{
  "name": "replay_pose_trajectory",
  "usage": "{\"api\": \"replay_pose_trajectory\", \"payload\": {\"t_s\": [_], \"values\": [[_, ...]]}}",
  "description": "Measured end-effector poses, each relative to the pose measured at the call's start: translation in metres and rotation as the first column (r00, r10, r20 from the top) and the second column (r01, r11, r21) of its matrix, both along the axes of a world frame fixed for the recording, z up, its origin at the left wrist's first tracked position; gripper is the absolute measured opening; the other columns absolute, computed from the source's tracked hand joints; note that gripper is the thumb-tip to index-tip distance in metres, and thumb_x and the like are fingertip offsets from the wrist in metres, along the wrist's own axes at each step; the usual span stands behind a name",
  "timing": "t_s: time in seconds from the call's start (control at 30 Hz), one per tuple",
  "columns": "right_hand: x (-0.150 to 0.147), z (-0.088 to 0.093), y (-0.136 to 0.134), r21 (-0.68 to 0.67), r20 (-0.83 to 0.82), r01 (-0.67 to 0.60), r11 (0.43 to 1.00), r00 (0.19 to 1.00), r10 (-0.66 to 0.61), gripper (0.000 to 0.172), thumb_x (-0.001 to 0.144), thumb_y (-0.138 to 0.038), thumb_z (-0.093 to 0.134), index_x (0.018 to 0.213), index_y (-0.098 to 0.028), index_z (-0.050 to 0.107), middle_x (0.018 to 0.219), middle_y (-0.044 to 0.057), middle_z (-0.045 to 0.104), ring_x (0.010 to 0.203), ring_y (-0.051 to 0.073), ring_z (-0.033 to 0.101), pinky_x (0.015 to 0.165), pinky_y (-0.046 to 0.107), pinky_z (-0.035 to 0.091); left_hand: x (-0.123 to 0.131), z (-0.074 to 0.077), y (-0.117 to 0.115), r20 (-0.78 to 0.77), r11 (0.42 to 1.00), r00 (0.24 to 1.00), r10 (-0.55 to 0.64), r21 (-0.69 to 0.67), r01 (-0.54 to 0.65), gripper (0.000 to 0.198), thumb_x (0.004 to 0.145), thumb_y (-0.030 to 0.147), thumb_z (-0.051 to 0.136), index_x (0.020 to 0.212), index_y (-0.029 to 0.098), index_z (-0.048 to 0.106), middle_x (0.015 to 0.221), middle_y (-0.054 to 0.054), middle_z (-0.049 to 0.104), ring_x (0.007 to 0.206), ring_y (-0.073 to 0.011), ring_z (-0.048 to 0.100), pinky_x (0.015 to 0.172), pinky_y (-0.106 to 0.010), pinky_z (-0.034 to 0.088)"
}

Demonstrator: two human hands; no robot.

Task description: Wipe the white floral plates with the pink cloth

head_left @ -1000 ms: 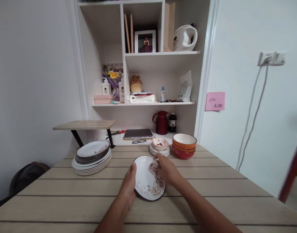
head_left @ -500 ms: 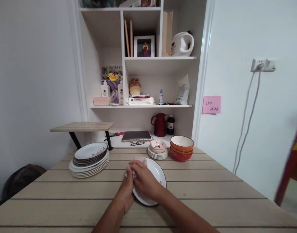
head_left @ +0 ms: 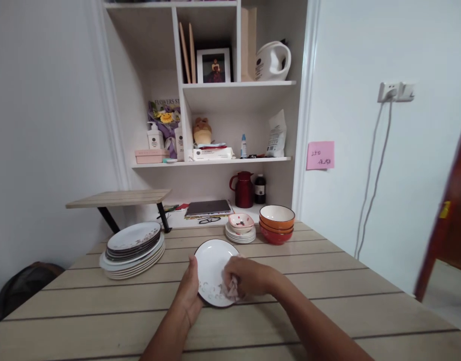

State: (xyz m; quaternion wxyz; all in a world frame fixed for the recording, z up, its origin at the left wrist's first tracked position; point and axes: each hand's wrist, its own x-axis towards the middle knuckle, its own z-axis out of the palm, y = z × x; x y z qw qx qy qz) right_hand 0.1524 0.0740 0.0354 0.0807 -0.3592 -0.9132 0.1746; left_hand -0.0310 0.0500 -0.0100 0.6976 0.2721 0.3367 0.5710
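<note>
A white plate (head_left: 211, 260) with a dark rim and a floral print is held over the front middle of the table. My left hand (head_left: 189, 293) grips its left edge, thumb along the rim and the other fingers underneath, mostly hidden. Closed around a crumpled pale pink cloth (head_left: 232, 290), my right hand (head_left: 245, 276) presses it onto the right side of the plate's face.
Stacked plates (head_left: 134, 248) stand at the left, below a small raised wooden shelf (head_left: 119, 198). Small dishes (head_left: 241, 230) and orange and red bowls (head_left: 277, 224) sit at the back right. Behind lie glasses (head_left: 209, 220), a laptop (head_left: 208, 207) and a red jug (head_left: 244, 190).
My hands were together over the plate's left side; now they are apart. The left has taken the plate's left edge, and the right has moved right with the cloth. The camera view shifted slightly.
</note>
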Motion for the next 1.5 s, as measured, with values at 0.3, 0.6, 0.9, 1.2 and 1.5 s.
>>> {"api": "replay_pose_trajectory", "payload": {"t_s": [0.3, 0.6, 0.9, 1.2, 1.5], "values": [[-0.005, -0.016, 0.012, 0.291, -0.31, 0.448, 0.845, 0.88, -0.36, 0.032, 0.076, -0.004, 0.045, 0.095, -0.022, 0.063, 0.111, 0.004, 0.059, 0.09, 0.017, 0.056, 0.069, 0.023, 0.036, 0.004, 0.006, -0.006, -0.079, 0.997, 0.994, 0.074, 0.029, -0.072, 0.066, 0.078, 0.053, 0.06, 0.135, 0.021, 0.047, 0.122, -0.017, 0.066, 0.112, -0.0286, 0.062, 0.095, -0.045, 0.048], [-0.006, -0.014, 0.023, 0.244, -0.342, 0.601, 0.761, 0.788, -0.513, 0.033, 0.078, -0.01, 0.053, 0.109, -0.02, 0.049, 0.106, 0.007, 0.063, 0.094, 0.02, 0.056, 0.069, 0.026, 0.032, 0.008, 0.009, -0.008, -0.107, 0.998, 0.994, 0.036, 0.057, -0.03, 0.067, 0.077, 0.052, 0.063, 0.134, 0.021, 0.048, 0.126, -0.017, 0.063, 0.115, -0.0295, 0.06, 0.098, -0.046, 0.046], [-0.041, -0.015, 0.015, 0.245, -0.507, 0.414, 0.877, 0.826, -0.249, 0.037, 0.072, -0.004, 0.05, 0.104, -0.022, 0.053, 0.108, 0.005, 0.063, 0.1, 0.019, 0.055, 0.081, 0.027, 0.038, 0.005, 0.002, -0.009, -0.019, 0.987, 0.992, -0.123, 0.099, 0.124, 0.068, 0.081, 0.062, 0.049, 0.135, 0.021, 0.049, 0.128, -0.016, 0.062, 0.119, -0.0284, 0.057, 0.103, -0.044, 0.042], [-0.041, -0.01, -0.018, 0.059, -0.281, -0.024, 0.998, 0.959, 0.039, 0.04, 0.062, -0.01, 0.062, 0.099, -0.023, 0.061, 0.091, -0.002, 0.066, 0.077, 0.014, 0.056, 0.063, 0.02, 0.038, -0.003, 0.003, -0.006, 0.048, 0.996, 0.998, -0.042, -0.078, 0.046, 0.083, 0.078, 0.075, 0.03, 0.127, 0.014, 0.057, 0.113, -0.019, 0.07, 0.108, -0.0321, 0.064, 0.092, -0.048, 0.049], [-0.005, -0.006, -0.003, 0.214, -0.054, 0.259, 0.942, 0.966, -0.253, 0.039, 0.061, -0.011, 0.066, 0.097, -0.025, 0.061, 0.101, 0.003, 0.062, 0.078, 0.017, 0.056, 0.057, 0.023, 0.028, 0.0, 0.007, -0.004, -0.001, 0.998, 0.999, 0.053, -0.03, -0.053, 0.07, 0.081, 0.064, 0.045, 0.133, 0.017, 0.052, 0.122, -0.017, 0.065, 0.114, -0.0306, 0.06, 0.097, -0.048, 0.046]]}}
